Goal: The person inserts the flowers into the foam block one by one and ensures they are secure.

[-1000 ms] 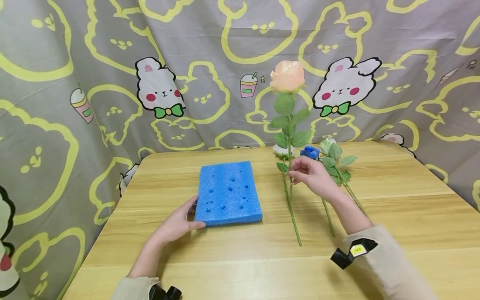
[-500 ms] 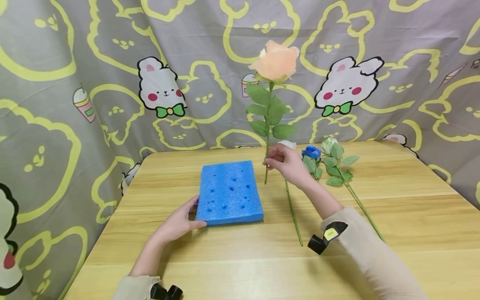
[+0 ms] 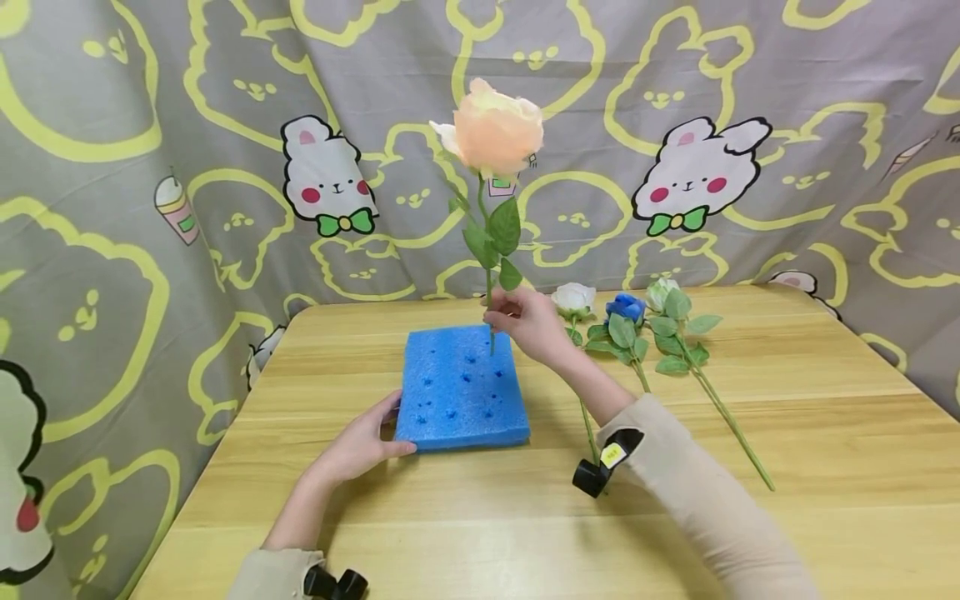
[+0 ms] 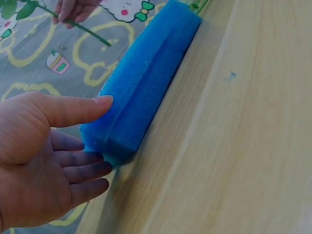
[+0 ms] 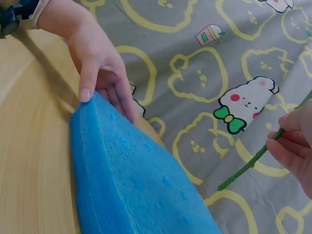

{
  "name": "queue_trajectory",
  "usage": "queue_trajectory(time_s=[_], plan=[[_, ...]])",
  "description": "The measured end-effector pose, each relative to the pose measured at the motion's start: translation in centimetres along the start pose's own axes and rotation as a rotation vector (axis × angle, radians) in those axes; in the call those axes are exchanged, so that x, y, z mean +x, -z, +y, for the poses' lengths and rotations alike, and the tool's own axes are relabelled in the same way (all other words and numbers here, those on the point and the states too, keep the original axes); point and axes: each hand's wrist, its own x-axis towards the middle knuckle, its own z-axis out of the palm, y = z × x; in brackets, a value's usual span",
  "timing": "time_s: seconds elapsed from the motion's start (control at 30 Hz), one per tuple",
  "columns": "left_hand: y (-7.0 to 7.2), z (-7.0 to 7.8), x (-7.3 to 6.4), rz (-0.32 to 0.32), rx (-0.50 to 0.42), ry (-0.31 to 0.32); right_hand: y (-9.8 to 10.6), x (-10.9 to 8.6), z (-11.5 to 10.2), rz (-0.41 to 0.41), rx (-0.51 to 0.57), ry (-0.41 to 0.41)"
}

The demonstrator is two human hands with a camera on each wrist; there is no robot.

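Lit brightly and evenly in the head view, with pale glare on the wooden tabletop and soft shadows beneath the left forearm and right sleeve. Rendered dimmer in the left wrist view, deepening the blue foam block. Streaked by a soft-edged tabletop shadow in the right wrist view.

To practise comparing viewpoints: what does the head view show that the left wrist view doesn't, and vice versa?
Only the head view shows the peach bloom, white bloom, blue bloom, greenish-white bloom and the holes in the foam block.

Only the left wrist view shows the left palm and a bluish mark on the table.

Both show the foam block, left hand, right hand gripping the stem, table and curtain.
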Motion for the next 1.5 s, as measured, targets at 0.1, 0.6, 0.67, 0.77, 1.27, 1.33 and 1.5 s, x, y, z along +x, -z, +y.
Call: queue_trajectory(time_s=[0.1, 0.6, 0.67, 0.77, 1.27, 1.33, 1.5], plan=[[0.0, 0.1, -0.1, 0.0, -0.007, 0.0, -0.8, 0.5, 0.1, 0.021, -0.004, 0.035], [0.1, 0.0, -0.1, 0.004, -0.006, 0.011, -4.2, 2.8, 0.3, 0.086, -0.014, 0.041], [0.1, -0.1, -0.1, 0.003, -0.005, 0.01, -4.7, 3.0, 0.1, 0.082, -0.005, 0.041], [0.2, 0.0, 0.0, 0.003, -0.013, 0.014, -5.2, 3.3, -0.1, 0.073, 0.01, 0.048], [0.1, 0.0, 0.1, -0.006, -0.018, 0.015, -7.6, 4.3, 0.9, 0.087, 0.048, -0.007], [0.1, 0.0, 0.1, -0.007, -0.018, 0.01, -7.9, 4.4, 1.2, 0.083, 0.034, -0.005], [0.1, 0.0, 0.1, -0.01, -0.02, 0.007, -8.5, 4.3, 1.9, 0.091, 0.006, -0.015]])
